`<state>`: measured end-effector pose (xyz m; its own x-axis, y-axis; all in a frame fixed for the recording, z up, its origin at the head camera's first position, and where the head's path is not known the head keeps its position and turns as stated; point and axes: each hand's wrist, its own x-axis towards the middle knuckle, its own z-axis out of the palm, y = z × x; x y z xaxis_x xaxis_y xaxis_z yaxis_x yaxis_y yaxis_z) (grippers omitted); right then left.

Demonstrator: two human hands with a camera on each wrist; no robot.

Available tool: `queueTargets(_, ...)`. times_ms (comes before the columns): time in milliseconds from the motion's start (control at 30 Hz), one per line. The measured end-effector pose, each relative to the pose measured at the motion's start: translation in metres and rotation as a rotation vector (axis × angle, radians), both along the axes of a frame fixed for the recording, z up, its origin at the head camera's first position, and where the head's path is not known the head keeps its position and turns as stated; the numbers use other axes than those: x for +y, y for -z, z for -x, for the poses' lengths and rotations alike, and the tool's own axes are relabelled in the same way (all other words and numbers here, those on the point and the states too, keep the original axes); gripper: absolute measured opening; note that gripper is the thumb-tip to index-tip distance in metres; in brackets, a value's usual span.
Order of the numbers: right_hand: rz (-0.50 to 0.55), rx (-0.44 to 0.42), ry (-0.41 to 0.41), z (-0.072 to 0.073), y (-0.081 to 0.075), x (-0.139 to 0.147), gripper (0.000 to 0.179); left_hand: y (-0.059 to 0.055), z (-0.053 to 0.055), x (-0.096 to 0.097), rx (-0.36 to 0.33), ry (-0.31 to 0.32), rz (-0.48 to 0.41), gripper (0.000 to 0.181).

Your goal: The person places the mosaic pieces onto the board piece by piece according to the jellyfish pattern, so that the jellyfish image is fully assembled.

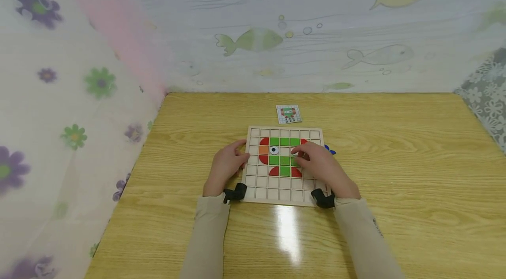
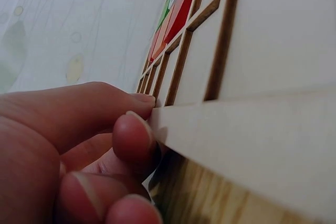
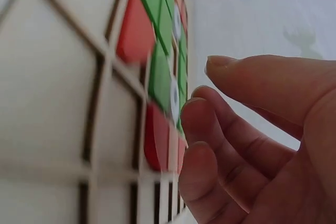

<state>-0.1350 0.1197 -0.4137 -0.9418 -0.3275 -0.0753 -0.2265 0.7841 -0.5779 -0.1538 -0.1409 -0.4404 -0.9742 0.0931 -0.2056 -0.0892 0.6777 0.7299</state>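
A pale wooden grid board (image 1: 262, 193) lies on the table, with green square tiles (image 1: 284, 171), red rounded tiles (image 1: 263, 159), an orange tile (image 1: 263, 150) and a round eye piece (image 1: 274, 150) in its cells. My left hand (image 1: 227, 162) holds the board's left edge; in the left wrist view its thumb and a fingertip meet at the rim. Over the right part of the pattern is my right hand (image 1: 322, 162). The right wrist view shows nothing between its thumb and slightly bent fingers, which are close beside the tiles. It partly covers a second eye piece (image 3: 175, 99).
Behind the board, a small pattern card (image 1: 288, 114) shows a similar coloured figure. A blue piece (image 1: 330, 150) shows beyond the board's right edge, partly behind the right hand. Patterned walls border the wooden table (image 1: 395, 160) at the back and left.
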Motion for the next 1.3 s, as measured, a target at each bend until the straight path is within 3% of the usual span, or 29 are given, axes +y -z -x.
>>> queueTargets(633, -0.014, -0.02, 0.156, 0.008, 0.0, 0.062, 0.025, 0.002, 0.001, 0.0, -0.01, -0.018, 0.023, 0.047)
queueTargets(1000, -0.059, -0.03, 0.212, 0.004, 0.009, 0.069, 0.037, 0.001, 0.001, 0.002, -0.022, -0.005, 0.015, 0.048)
queueTargets(1300, -0.059, -0.026, 0.211, 0.006, 0.013, 0.068, 0.034, 0.001, 0.0, 0.001, -0.033, -0.032, 0.002, 0.048)
